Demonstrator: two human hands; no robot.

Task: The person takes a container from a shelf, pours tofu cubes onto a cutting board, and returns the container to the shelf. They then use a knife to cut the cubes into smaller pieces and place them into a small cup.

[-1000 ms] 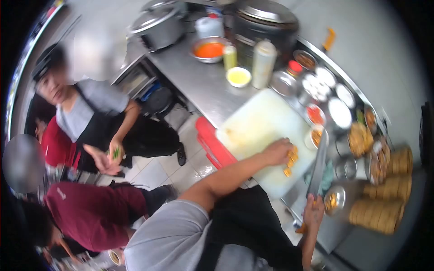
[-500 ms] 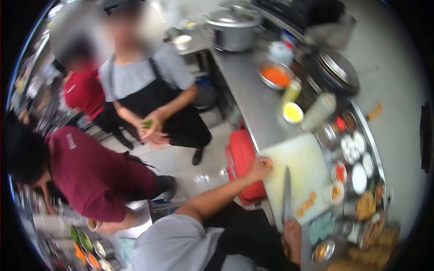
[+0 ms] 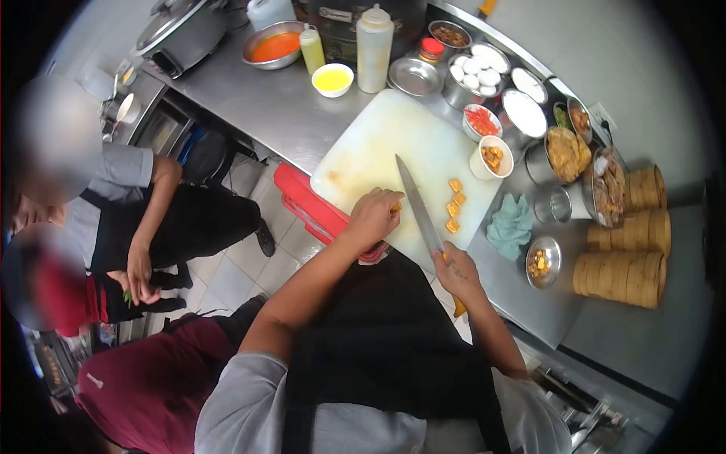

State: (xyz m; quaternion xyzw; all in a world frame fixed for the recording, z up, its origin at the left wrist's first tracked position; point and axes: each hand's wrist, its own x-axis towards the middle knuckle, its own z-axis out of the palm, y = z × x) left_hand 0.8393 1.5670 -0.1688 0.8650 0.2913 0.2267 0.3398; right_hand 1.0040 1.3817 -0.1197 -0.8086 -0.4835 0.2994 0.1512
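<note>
A white cutting board (image 3: 378, 144) lies on the steel counter (image 3: 280, 113). My left hand (image 3: 372, 218) rests at the board's near edge, fingers closed on a small orange piece of food (image 3: 395, 206). My right hand (image 3: 456, 271) grips the handle of a long knife (image 3: 420, 208), whose blade lies flat across the board, pointing away from me. Several cut orange pieces (image 3: 454, 204) sit on the board just right of the blade. A white cup (image 3: 491, 157) holding more orange pieces stands beyond them.
Bowls and tins of ingredients (image 3: 522, 106) line the counter's back right, with bamboo steamers (image 3: 624, 250) at right. A squeeze bottle (image 3: 373, 47), a yellow sauce bowl (image 3: 333, 79) and a rice cooker (image 3: 181, 30) stand at the back. A teal cloth (image 3: 510, 225) lies beside the board. A red bin (image 3: 318, 212) and other people (image 3: 136, 227) stand left.
The view has swung back over the board. My left hand moved from the board's left edge to its near edge beside the blade. My right hand still holds the knife.
</note>
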